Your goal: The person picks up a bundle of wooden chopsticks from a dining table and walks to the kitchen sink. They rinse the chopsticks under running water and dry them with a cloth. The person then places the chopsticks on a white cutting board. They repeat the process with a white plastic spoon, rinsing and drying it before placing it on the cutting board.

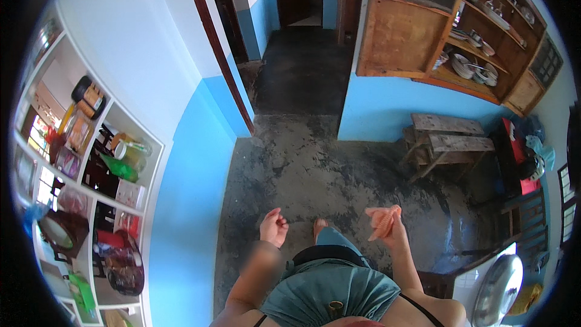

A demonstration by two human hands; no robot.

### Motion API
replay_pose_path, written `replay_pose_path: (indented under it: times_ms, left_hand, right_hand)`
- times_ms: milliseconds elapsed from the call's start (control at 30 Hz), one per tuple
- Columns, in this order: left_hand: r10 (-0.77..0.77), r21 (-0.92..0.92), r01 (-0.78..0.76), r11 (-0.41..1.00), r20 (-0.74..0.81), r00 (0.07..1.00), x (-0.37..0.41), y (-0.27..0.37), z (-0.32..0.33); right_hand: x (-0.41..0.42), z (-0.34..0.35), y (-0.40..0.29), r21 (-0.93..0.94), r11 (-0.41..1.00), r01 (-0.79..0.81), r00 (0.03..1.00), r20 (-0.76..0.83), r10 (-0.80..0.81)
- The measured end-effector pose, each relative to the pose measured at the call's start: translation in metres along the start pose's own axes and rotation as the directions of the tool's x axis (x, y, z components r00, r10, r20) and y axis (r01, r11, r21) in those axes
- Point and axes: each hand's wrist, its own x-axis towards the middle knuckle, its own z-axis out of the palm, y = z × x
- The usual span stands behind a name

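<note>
My left hand [274, 230] hangs over the concrete floor [308, 159] at the lower middle, fingers loosely curled, with nothing seen in it. On the other side, my right hand [397, 234] is raised and grips a crumpled pinkish-orange item [382, 221] with a ribbed surface. It may be a rubber glove or a cloth; its folds do not settle which. Both hands are apart from any furniture. Below them show my blue-green clothing [338, 281] and one foot [320, 224] on the floor.
White open shelving [156, 154] with jars and bottles lines the left. A doorway leads ahead to a darker passage [299, 72]. At right are a wall cupboard [404, 36] with dishes, wooden benches [458, 142] and a table [467, 281] bearing a shiny metal lid [498, 288].
</note>
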Motion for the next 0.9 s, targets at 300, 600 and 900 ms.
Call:
replay_pose_path:
  times_ms: [300, 600, 900]
  left_hand:
    - [0.381, 0.383, -0.446, 0.809, 0.236, 0.894, 0.218, 0.074, 0.065]
    - [-0.027, -0.158, -0.010, 0.987, -0.229, 0.973, 0.432, 0.212, 0.083]
    - [-0.250, -0.329, 0.337, 0.882, 0.280, 0.927, 0.766, 0.345, 0.262]
  right_hand:
    - [0.321, 0.106, -0.044, -0.153, 0.982, 0.110, 0.971, 0.229, -0.073]
    - [0.622, 0.271, -0.038, -0.201, 0.969, -0.142, 0.904, 0.372, 0.210]
    - [0.786, 0.291, -0.100, 0.133, 0.984, 0.115, 0.988, 0.085, -0.127]
